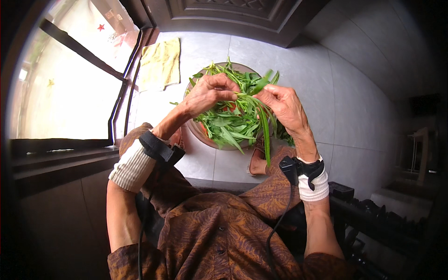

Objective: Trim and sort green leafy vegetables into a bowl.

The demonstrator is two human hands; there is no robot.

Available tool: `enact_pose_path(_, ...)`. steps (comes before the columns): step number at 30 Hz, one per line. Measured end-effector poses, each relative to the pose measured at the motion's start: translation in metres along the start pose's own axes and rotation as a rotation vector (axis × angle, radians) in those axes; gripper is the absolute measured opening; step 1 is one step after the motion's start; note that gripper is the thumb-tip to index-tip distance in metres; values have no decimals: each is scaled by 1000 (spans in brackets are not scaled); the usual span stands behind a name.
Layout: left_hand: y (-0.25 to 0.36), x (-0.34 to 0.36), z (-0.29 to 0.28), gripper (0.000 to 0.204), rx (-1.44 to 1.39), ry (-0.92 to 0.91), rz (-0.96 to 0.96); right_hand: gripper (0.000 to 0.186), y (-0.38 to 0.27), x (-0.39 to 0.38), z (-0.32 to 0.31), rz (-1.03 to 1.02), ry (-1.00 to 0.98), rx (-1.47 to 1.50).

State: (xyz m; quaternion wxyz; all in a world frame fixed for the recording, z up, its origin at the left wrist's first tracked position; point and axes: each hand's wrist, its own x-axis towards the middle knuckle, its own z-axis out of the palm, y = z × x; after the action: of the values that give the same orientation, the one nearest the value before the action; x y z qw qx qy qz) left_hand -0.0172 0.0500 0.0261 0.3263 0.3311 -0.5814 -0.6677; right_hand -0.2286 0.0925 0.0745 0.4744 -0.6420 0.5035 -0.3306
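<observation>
A round basin [204, 136] on the floor is heaped with water spinach [228, 126], long narrow leaves on thin pale stems. Patches of red show between the leaves. Above the heap, my left hand [210, 93] pinches the stems of a water spinach sprig [265, 122] between thumb and fingers. From the other side, my right hand [283, 108] grips the same sprig, thumb against the forefinger. Its long leaves hang down past the basin's right side, and one leaf sticks up above my right fingers. My fingers partly hide the stems.
A yellow cloth [161, 63] lies on the grey tiled floor [298, 74] left of the basin. More greens [282, 133] are at the basin's right edge. A dark panelled door [228, 16] stands beyond, a bright glass door [70, 93] at left. Dark objects [373, 210] line the lower right.
</observation>
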Motion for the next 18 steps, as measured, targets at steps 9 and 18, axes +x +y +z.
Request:
enact_pose_path(9, -4, 1, 0, 11, 156, 6, -22, 28, 17, 3, 5, 207, -90, 147)
enact_pose_path(18, -5, 0, -1, 14, 213, 4, -115, 31, 11, 6, 5, 210, -128, 36)
